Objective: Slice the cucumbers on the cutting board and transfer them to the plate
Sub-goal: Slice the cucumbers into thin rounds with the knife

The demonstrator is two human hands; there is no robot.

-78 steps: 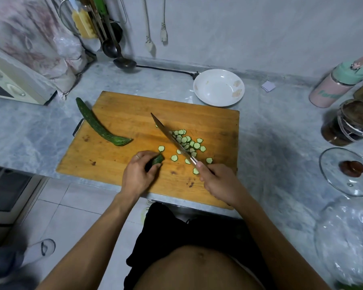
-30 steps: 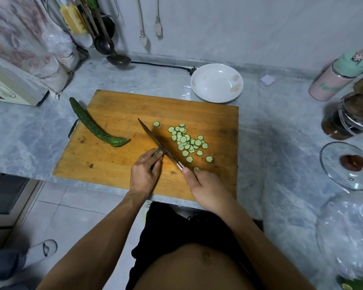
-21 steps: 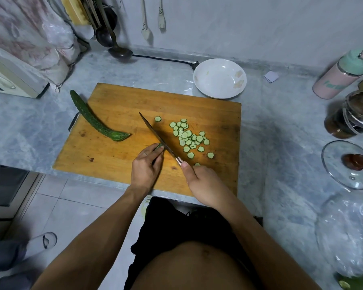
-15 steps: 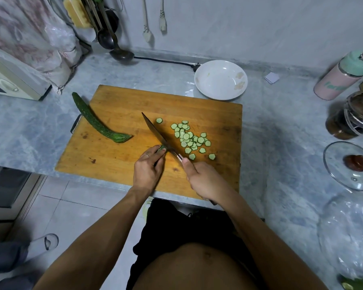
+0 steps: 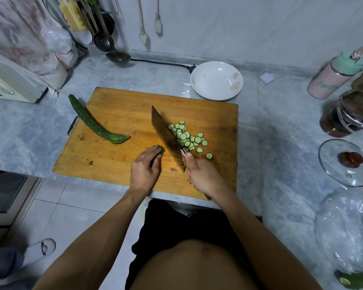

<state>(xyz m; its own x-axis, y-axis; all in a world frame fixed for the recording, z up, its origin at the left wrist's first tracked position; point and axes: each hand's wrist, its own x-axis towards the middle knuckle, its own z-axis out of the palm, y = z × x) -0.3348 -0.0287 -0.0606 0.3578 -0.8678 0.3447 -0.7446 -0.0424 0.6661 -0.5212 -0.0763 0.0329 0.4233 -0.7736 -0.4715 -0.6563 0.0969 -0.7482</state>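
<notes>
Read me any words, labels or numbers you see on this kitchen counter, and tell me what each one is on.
Pink bottle with a mint lid: teal lettering on its side, too blurred to read.
White appliance at left: dial markings too small to read.
Nothing else carries readable text.

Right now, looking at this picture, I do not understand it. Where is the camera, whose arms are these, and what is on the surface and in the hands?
No machine here: a person wears the camera on the head, looking down at their own arms. On the grey counter lies a wooden cutting board. The right hand holds a knife, its blade tilted beside a pile of cucumber slices. The left hand holds the small cucumber end. A whole cucumber lies across the board's left edge. A white plate, holding no slices, sits behind the board.
</notes>
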